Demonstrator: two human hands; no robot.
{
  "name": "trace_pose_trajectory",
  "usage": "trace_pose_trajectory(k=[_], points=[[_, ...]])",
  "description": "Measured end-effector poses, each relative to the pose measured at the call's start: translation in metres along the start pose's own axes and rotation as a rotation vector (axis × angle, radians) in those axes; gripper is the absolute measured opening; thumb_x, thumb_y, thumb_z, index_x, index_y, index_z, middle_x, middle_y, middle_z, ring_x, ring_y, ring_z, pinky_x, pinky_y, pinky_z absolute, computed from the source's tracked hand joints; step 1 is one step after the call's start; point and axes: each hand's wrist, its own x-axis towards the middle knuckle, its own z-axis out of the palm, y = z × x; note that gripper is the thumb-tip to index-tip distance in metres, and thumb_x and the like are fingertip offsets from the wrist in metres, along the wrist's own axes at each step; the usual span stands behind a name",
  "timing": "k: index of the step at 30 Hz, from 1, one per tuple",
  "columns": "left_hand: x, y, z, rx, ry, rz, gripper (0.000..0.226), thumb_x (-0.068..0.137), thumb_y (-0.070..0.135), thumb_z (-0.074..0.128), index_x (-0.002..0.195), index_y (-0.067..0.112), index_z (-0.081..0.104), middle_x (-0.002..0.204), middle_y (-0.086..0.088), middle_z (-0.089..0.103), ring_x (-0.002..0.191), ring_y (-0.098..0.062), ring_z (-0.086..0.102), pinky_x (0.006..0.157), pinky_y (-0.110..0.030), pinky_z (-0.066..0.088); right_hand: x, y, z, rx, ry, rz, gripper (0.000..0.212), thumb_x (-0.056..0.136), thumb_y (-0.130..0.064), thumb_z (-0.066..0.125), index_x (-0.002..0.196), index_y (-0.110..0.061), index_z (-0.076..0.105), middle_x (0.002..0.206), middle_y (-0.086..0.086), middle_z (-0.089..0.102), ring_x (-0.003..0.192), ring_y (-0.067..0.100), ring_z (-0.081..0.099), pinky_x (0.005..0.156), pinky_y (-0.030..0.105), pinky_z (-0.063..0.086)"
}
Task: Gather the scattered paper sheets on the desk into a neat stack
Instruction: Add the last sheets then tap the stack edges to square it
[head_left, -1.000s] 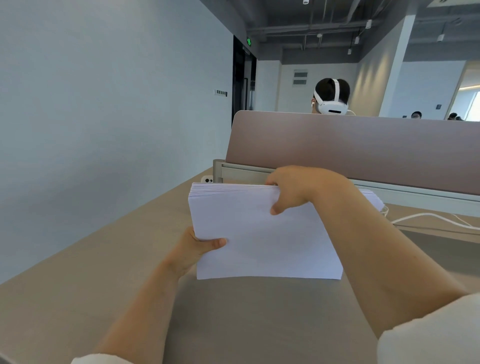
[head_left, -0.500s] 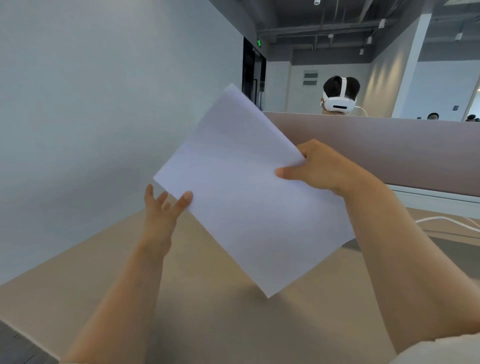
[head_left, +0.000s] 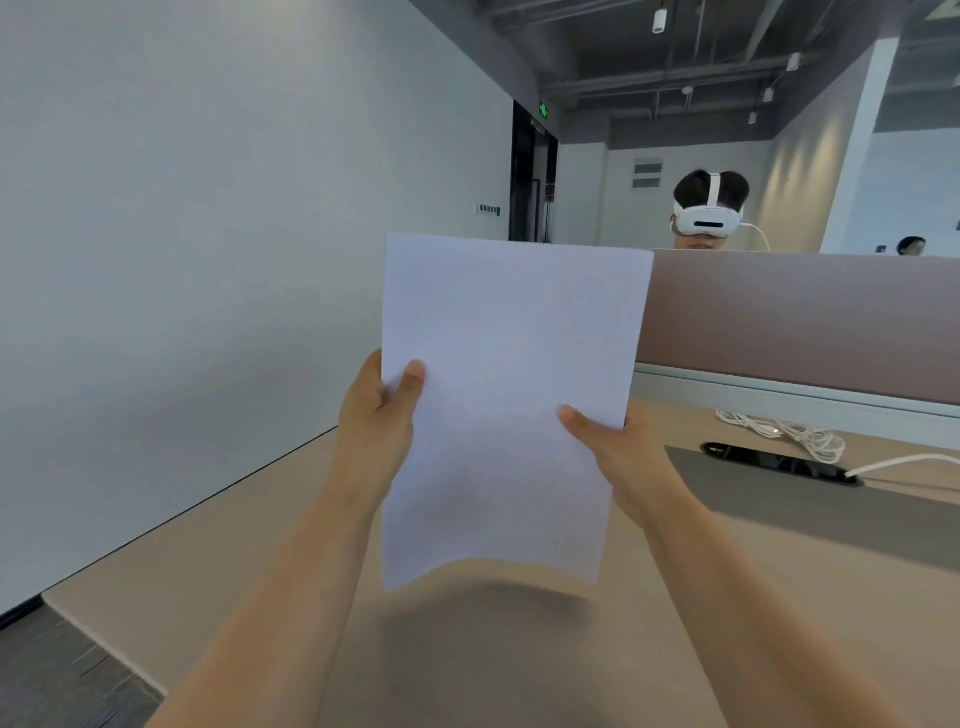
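Note:
A stack of white paper sheets (head_left: 509, 395) stands upright in the air above the beige desk (head_left: 249, 561), long side vertical, its bottom edge clear of the desk and curling slightly. My left hand (head_left: 379, 410) grips the stack's left edge, thumb on the front face. My right hand (head_left: 618, 452) holds the right edge lower down, thumb also on the front. Fingers of both hands are hidden behind the sheets. No loose sheets show on the visible desk.
A mauve divider panel (head_left: 805, 317) runs along the desk's far side. A grey cable hatch (head_left: 779, 467) with coiled white cables (head_left: 789, 431) lies at the right. A person wearing a white headset (head_left: 709, 218) sits beyond the divider. The grey wall is at the left.
The stack was resting on its long edge on the desk, then was lifted and turned. It now hangs upright in portrait, and my left hand has taken hold of its left edge.

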Motion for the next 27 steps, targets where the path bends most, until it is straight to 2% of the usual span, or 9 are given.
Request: trace_pose_trajectory(k=[2,4,6,8,12,16,20,23,27], points=[[-0.004,-0.003,-0.007,-0.056,-0.043,-0.076,0.016,0.090,0.018,0.061,0.092,0.034,0.063,0.084,0.018,0.072,0.084,-0.012,0.069,0.076,-0.030,0.054,0.000,0.006,-0.003,-0.002,-0.058,0.013,0.015,0.084,-0.012,0.067,0.098,-0.018,0.070,0.099,0.002,0.074,0.092,0.021,0.070,0.080,0.036,0.056],[-0.006,-0.009,-0.015,-0.117,-0.089,-0.184,0.018,0.081,0.017,0.072,0.093,0.029,0.065,0.086,0.013,0.074,0.083,-0.013,0.071,0.075,-0.034,0.055,0.001,0.008,-0.007,-0.006,-0.100,0.026,0.018,0.084,-0.014,0.066,0.102,-0.014,0.069,0.100,0.003,0.074,0.092,0.020,0.070,0.075,0.031,0.055],[-0.008,-0.017,-0.023,-0.120,-0.128,-0.263,0.032,0.066,0.024,0.081,0.094,0.027,0.066,0.089,0.008,0.075,0.086,-0.018,0.072,0.078,-0.039,0.056,0.003,0.007,-0.007,0.001,-0.108,0.023,0.023,0.083,-0.016,0.067,0.106,-0.015,0.067,0.101,0.001,0.074,0.088,0.015,0.071,0.068,0.025,0.054],[-0.010,-0.021,-0.023,-0.104,-0.157,-0.299,0.046,0.054,0.034,0.083,0.096,0.026,0.067,0.093,0.007,0.075,0.087,-0.018,0.072,0.077,-0.038,0.057,0.006,0.007,-0.004,0.014,-0.092,0.007,0.031,0.082,-0.016,0.069,0.113,-0.015,0.064,0.105,0.000,0.073,0.091,0.014,0.071,0.070,0.026,0.055],[-0.013,-0.026,-0.020,-0.101,-0.135,-0.285,0.035,0.063,0.018,0.085,0.091,0.027,0.067,0.084,0.013,0.075,0.077,-0.008,0.072,0.063,-0.024,0.056,0.006,0.012,-0.002,0.028,-0.069,-0.054,0.048,0.073,-0.023,0.076,0.119,-0.018,0.061,0.111,-0.002,0.071,0.100,0.016,0.068,0.085,0.036,0.054],[-0.012,-0.027,-0.019,-0.101,-0.155,-0.254,0.036,0.067,0.008,0.082,0.092,0.027,0.065,0.084,0.015,0.074,0.078,-0.004,0.071,0.063,-0.020,0.056,0.005,0.018,-0.002,0.042,-0.123,-0.031,0.053,0.069,-0.025,0.081,0.118,-0.018,0.062,0.111,0.000,0.071,0.102,0.020,0.068,0.089,0.043,0.053],[-0.009,-0.028,-0.016,-0.068,-0.117,-0.300,0.030,0.066,0.015,0.084,0.091,0.022,0.069,0.084,0.010,0.075,0.081,-0.013,0.072,0.070,-0.031,0.057,0.007,0.019,0.002,0.099,-0.087,-0.015,0.030,0.077,-0.014,0.074,0.107,-0.018,0.067,0.103,0.000,0.074,0.096,0.019,0.070,0.085,0.041,0.055],[-0.003,-0.025,-0.015,-0.073,-0.101,-0.285,0.022,0.070,0.013,0.081,0.088,0.021,0.070,0.079,0.010,0.075,0.075,-0.011,0.072,0.066,-0.028,0.058,0.013,0.013,0.002,0.108,-0.077,-0.027,0.018,0.079,-0.011,0.072,0.095,-0.020,0.069,0.091,-0.004,0.076,0.085,0.016,0.072,0.076,0.036,0.056],[0.001,-0.025,-0.019,-0.107,-0.192,-0.283,0.031,0.067,0.014,0.083,0.093,0.020,0.069,0.087,0.008,0.075,0.081,-0.012,0.072,0.068,-0.028,0.057,0.017,0.012,-0.001,0.080,-0.139,-0.045,0.039,0.070,-0.022,0.077,0.107,-0.020,0.066,0.105,-0.001,0.073,0.098,0.019,0.069,0.082,0.038,0.055]])
